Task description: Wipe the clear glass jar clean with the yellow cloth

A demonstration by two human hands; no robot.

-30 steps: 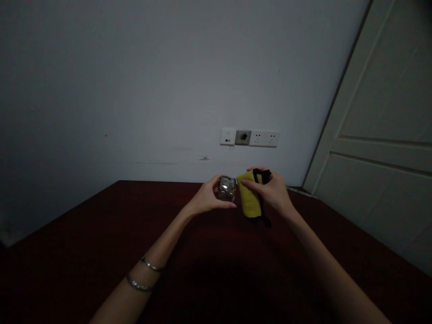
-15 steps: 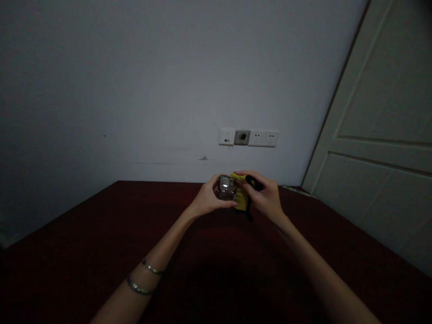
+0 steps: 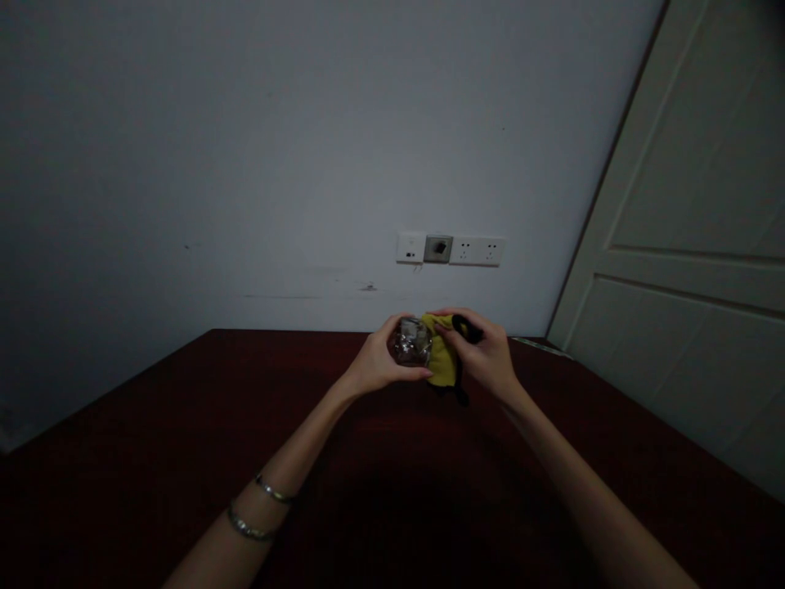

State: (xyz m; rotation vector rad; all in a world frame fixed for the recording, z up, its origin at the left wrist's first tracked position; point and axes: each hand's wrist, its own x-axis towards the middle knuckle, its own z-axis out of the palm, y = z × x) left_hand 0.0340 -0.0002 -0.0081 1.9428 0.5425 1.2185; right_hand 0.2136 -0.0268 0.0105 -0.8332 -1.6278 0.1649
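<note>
From above and behind the left hand (image 3: 375, 360) and right hand (image 3: 491, 352), a head-worn camera faces the wall (image 3: 319, 180) beyond.

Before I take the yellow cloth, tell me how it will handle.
Probably floppy: the yellow cloth creases where the right hand pinches it, and its lower part hangs. Likely light, as a thumb-and-finger pinch seems to hold it. Its matte surface suggests little slipping.

Left forearm (image 3: 295, 452): extends from 7 o'clock. Left hand (image 3: 373, 361): curls in a grip, thumb (image 3: 410, 374) pointing to 3 o'clock. Right forearm (image 3: 567, 458): extends from 5 o'clock. Right hand (image 3: 489, 353): pinches, its thumb pointing to 10 o'clock.
</note>
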